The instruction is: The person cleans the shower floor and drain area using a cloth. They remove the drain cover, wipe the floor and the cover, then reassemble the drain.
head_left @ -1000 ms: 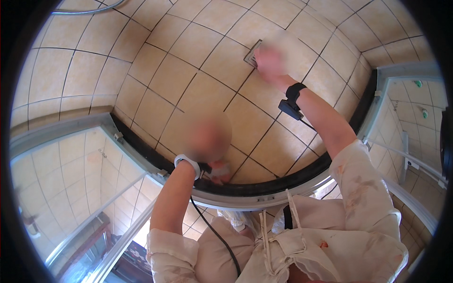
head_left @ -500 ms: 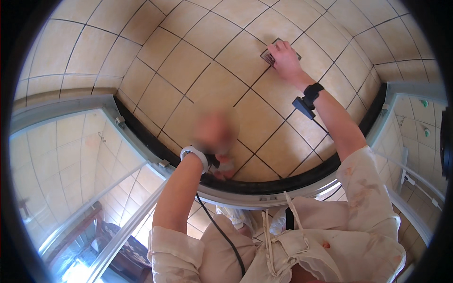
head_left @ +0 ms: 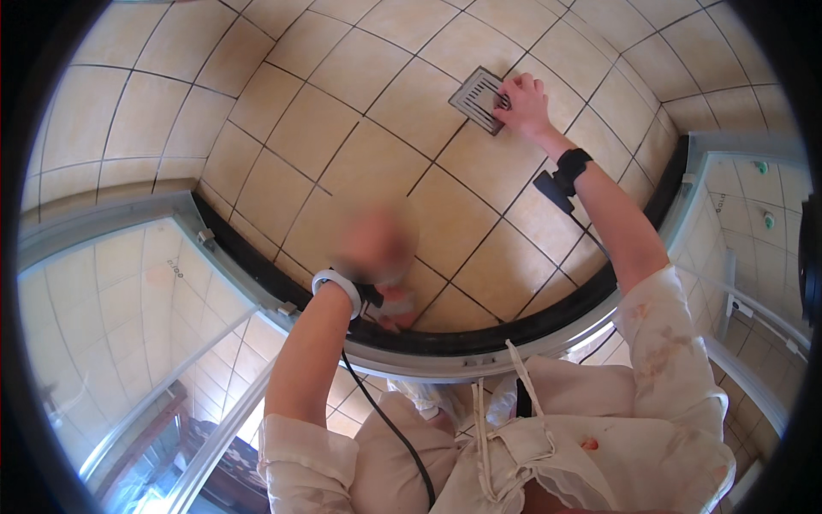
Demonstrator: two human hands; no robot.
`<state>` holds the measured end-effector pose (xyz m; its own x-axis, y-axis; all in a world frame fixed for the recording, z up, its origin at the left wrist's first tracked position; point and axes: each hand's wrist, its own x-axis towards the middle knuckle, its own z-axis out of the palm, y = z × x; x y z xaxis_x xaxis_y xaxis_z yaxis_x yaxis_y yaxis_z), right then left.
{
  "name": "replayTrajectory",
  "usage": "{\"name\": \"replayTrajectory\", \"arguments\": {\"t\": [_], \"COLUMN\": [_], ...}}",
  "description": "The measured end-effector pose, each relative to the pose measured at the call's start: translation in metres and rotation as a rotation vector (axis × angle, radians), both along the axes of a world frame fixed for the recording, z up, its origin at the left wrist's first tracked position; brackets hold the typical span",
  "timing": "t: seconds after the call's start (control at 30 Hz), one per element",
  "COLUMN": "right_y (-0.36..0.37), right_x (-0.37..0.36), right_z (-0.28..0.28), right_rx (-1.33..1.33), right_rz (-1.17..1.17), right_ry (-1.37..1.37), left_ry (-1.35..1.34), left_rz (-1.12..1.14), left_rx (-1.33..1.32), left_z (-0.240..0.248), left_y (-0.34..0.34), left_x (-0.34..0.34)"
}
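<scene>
Set in the tiled floor is a square metal drain grate (head_left: 473, 98) with parallel slots. My right hand (head_left: 525, 106) is at its right side, fingers curled down onto the slots near the edge. A small dark patch shows by the fingertips; I cannot make out what, if anything, they pinch. My left hand (head_left: 374, 242) is over the floor near the front rim, and its fingers are smeared out by blur. Just below it, by the wrist, a pink and whitish thing (head_left: 396, 307) shows in part; its kind is unclear.
A black curved strip (head_left: 445, 342) and a pale sill border the tiled floor (head_left: 467, 210) in front of me. Glass panels (head_left: 111, 300) stand at both sides. A black cable (head_left: 390, 415) hangs from my left wrist, and straps circle both wrists.
My right hand has shifted to the right side of the grate, uncovering most of its slots. The view has moved slightly; my left hand stays about where it was over the floor.
</scene>
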<state>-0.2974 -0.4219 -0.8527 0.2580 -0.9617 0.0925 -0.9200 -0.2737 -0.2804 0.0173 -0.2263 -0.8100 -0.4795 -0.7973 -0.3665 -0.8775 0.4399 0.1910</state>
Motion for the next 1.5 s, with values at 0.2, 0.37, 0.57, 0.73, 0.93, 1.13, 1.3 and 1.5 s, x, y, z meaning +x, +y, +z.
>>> {"name": "replayTrajectory", "arguments": {"t": [0.2,0.37,0.57,0.73,0.93,1.13,1.3,1.5], "right_y": [-0.004,-0.001,-0.006,0.001,0.0,0.003,0.004,-0.008], "right_x": [0.017,0.033,0.036,0.035,0.039,0.038,0.027,0.036], "right_z": [-0.009,0.001,0.01,0.018,-0.022,0.01,0.005,0.005], "right_rx": [-0.022,-0.235,-0.098,-0.229,0.037,-0.053,0.003,0.132], "right_rz": [-0.191,-0.071,-0.031,0.037,0.06,-0.097,-0.151,-0.331], "right_ry": [0.054,0.171,0.184,0.185,0.254,0.13,0.093,0.079], "left_ry": [0.037,-0.052,-0.061,-0.067,-0.024,-0.106,-0.084,-0.018], "left_rz": [0.041,0.126,0.162,0.169,0.191,0.116,0.165,0.124], "left_rx": [-0.108,0.219,0.188,0.195,0.23,0.247,0.26,0.113], "left_z": [-0.029,0.002,0.004,0.038,0.028,0.045,0.039,0.001], "left_y": [0.004,-0.009,-0.008,-0.007,-0.012,-0.014,-0.011,-0.002], "left_x": [0.005,-0.005,-0.007,-0.012,-0.013,-0.013,-0.014,-0.001]}}
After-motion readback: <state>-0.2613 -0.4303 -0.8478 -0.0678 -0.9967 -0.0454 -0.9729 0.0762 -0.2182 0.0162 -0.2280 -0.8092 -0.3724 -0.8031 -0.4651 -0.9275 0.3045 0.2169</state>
